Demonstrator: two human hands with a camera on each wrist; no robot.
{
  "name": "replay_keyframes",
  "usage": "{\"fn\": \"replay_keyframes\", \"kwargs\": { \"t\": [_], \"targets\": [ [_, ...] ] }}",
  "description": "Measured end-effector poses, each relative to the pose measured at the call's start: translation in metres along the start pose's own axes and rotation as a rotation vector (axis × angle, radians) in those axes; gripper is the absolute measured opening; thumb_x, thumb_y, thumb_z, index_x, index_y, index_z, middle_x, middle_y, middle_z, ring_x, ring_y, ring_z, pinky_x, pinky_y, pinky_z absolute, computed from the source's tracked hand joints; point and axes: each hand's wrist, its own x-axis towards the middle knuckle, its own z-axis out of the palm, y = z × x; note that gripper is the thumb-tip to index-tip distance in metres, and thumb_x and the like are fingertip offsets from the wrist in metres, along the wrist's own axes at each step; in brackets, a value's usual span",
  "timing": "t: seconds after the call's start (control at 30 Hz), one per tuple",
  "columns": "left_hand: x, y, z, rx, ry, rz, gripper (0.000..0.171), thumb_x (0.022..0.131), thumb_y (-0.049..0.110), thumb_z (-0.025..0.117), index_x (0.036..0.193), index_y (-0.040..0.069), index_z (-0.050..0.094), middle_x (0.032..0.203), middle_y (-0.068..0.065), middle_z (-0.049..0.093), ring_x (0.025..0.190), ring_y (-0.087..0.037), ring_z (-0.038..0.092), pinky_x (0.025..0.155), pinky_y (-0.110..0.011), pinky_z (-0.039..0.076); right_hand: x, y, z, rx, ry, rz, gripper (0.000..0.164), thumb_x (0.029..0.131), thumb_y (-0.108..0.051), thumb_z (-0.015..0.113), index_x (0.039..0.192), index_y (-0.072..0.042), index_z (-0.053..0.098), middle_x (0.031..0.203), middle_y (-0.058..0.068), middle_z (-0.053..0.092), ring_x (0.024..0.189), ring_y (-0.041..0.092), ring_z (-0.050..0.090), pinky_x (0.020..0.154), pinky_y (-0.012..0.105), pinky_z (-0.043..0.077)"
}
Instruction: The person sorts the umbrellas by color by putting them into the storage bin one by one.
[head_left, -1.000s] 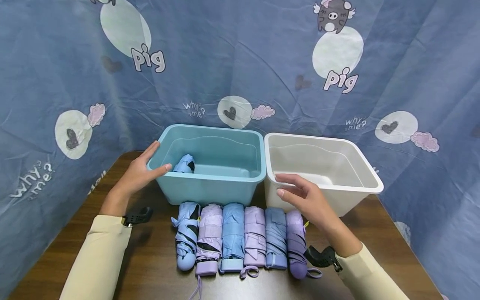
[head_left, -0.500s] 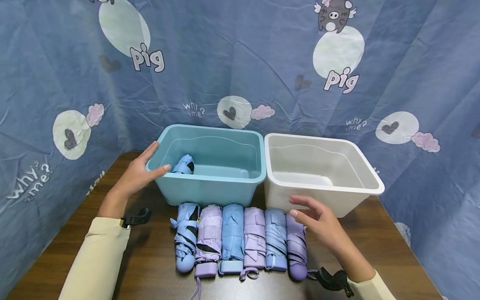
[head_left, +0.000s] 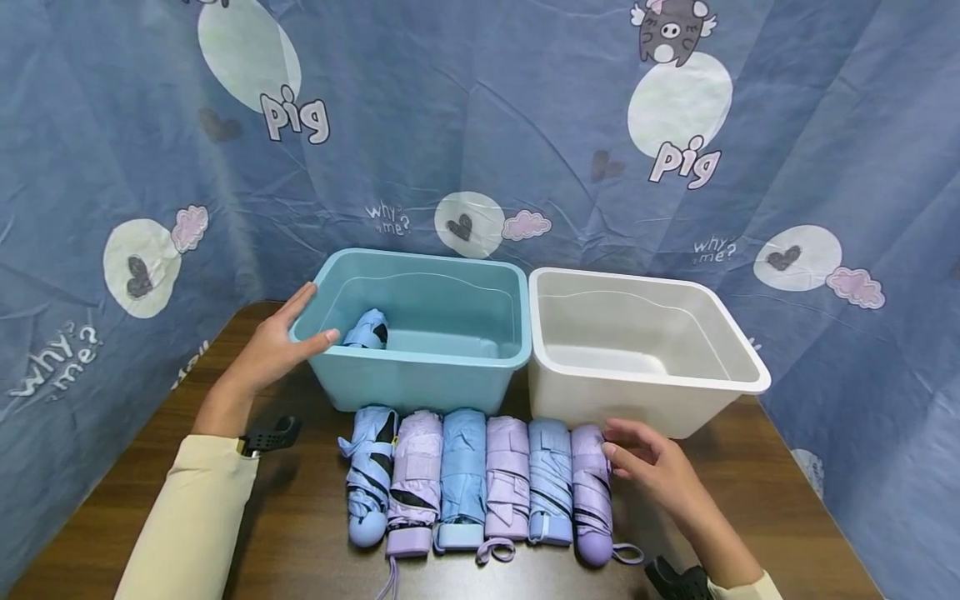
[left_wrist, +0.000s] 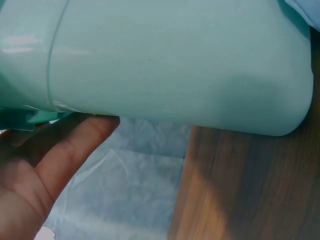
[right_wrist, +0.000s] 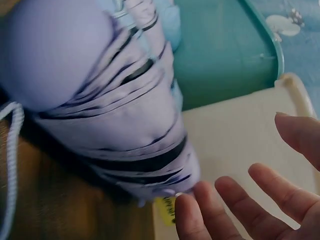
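Note:
With straight fingers along its side and the thumb at its front rim, my left hand (head_left: 268,348) rests on the left corner of the teal bin (head_left: 420,383). The left wrist view shows fingers (left_wrist: 75,150) right against the bin wall. A folded blue umbrella (head_left: 367,330) lies inside that bin, partly hidden by the rim. My right hand (head_left: 663,471) is beside the far end of the rightmost folded purple umbrella (head_left: 592,479). Its fingers are spread and relaxed in the right wrist view, fingertips close to the umbrella's end by a yellow tag (right_wrist: 166,210).
Several folded umbrellas, blue and lilac, form a row on the wooden table (head_left: 300,542), among them a lilac one (head_left: 508,483) and a blue one (head_left: 371,475). A white bin (head_left: 607,400) stands right of the teal one. Behind hangs a blue printed curtain (head_left: 480,100).
My right hand has moved down and to the right, from over the white bin's front rim to the end of the rightmost purple umbrella. The left hand has stayed on the teal bin.

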Motion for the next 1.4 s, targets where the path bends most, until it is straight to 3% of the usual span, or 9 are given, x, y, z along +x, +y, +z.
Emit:
{"fn": "replay_keyframes", "kwargs": {
  "t": [0.33,0.57,1.0,1.17,1.27,1.33,1.4],
  "targets": [
    [0.001,-0.001,-0.001,0.002,0.006,0.017,0.091,0.088,0.043,0.066,0.156,0.023,0.008,0.162,-0.001,0.003,0.144,-0.041,0.010,0.104,-0.071,0.020,-0.005,0.012,-0.008,0.005,0.054,0.050,0.045,0.092,-0.019,0.067,0.130,0.001,0.056,0.123,0.025,0.059,0.099,0.017,0.065,0.075,0.033,0.057],
    [-0.001,-0.002,0.001,-0.006,0.013,0.022,0.092,0.088,0.042,0.067,0.156,0.022,0.009,0.162,-0.002,0.005,0.144,-0.040,0.012,0.104,-0.070,0.021,-0.009,0.018,-0.010,-0.003,0.071,0.084,0.045,0.092,-0.019,0.067,0.131,0.001,0.055,0.121,0.026,0.059,0.097,0.024,0.066,0.073,0.036,0.057],
    [0.000,-0.006,0.003,-0.022,0.013,0.027,0.092,0.087,0.043,0.067,0.156,0.024,0.009,0.162,-0.001,0.005,0.143,-0.042,0.015,0.104,-0.069,0.023,-0.006,0.026,0.013,0.006,-0.001,0.213,0.059,0.087,-0.019,0.072,0.139,-0.010,0.047,0.125,0.025,0.051,0.097,0.028,0.063,0.064,0.038,0.057],
    [0.001,-0.005,0.003,-0.019,0.017,0.037,0.093,0.087,0.043,0.067,0.157,0.022,0.009,0.162,-0.002,0.005,0.144,-0.040,0.012,0.105,-0.069,0.021,-0.002,0.022,0.020,-0.078,-0.018,0.184,0.075,0.083,-0.019,0.076,0.146,-0.019,0.035,0.115,0.026,0.052,0.077,0.024,0.063,0.053,0.038,0.054],
    [0.002,-0.004,0.002,-0.024,0.019,0.036,0.093,0.087,0.043,0.067,0.156,0.022,0.009,0.162,-0.002,0.005,0.145,-0.040,0.012,0.105,-0.069,0.021,0.001,0.018,0.022,-0.164,-0.033,0.146,0.081,0.082,-0.022,0.078,0.149,-0.023,0.032,0.114,0.025,0.053,0.077,0.023,0.065,0.052,0.035,0.054],
    [0.001,-0.004,0.002,-0.028,0.016,0.030,0.093,0.087,0.043,0.067,0.157,0.022,0.009,0.162,-0.002,0.004,0.144,-0.040,0.012,0.105,-0.069,0.021,0.002,0.016,0.024,-0.249,-0.046,0.088,0.080,0.081,-0.026,0.079,0.148,-0.022,0.035,0.116,0.023,0.055,0.080,0.020,0.064,0.056,0.032,0.054],
    [0.000,-0.005,0.002,-0.029,0.011,0.020,0.094,0.087,0.044,0.067,0.156,0.023,0.008,0.162,-0.001,0.004,0.144,-0.041,0.013,0.104,-0.069,0.021,0.004,0.016,0.025,-0.342,-0.061,0.009,0.077,0.080,-0.028,0.079,0.146,-0.018,0.041,0.099,0.016,0.059,0.074,0.012,0.060,0.057,0.027,0.050]
  ]
}}
